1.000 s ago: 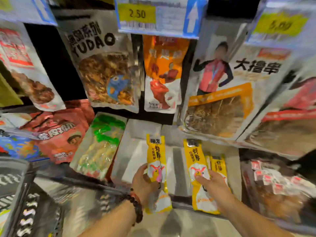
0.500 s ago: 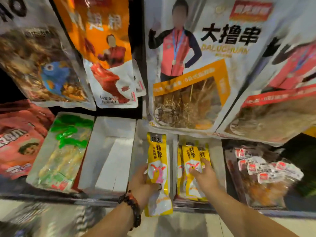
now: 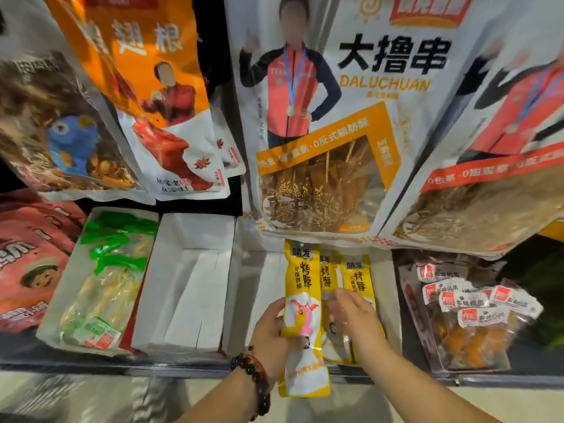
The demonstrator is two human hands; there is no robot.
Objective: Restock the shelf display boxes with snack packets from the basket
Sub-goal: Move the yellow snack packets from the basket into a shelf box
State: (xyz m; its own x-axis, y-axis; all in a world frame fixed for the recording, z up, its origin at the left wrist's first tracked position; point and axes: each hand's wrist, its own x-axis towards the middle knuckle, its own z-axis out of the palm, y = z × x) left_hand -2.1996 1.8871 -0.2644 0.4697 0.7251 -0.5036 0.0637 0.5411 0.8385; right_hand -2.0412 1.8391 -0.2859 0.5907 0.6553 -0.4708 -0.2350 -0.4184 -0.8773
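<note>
The left hand [image 3: 270,337] grips a long yellow packet [image 3: 302,303] printed 烤脖, held upright over the front edge of a white box [image 3: 253,270]; beside it the right hand [image 3: 355,319], fingers loosely bent, rests on matching packets [image 3: 357,276] standing in that box. Left of the grip another white box [image 3: 189,270] lies open, and above hangs a big bag [image 3: 323,117] reading DALUCHUAN.

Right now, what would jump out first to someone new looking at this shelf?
The tall yellow snack packet gripped upright in the left hand, low centre, with the right hand on matching yellow packets in the white display box. Left of it, an empty white cardboard box; above, a big white skewer-snack bag.
</note>
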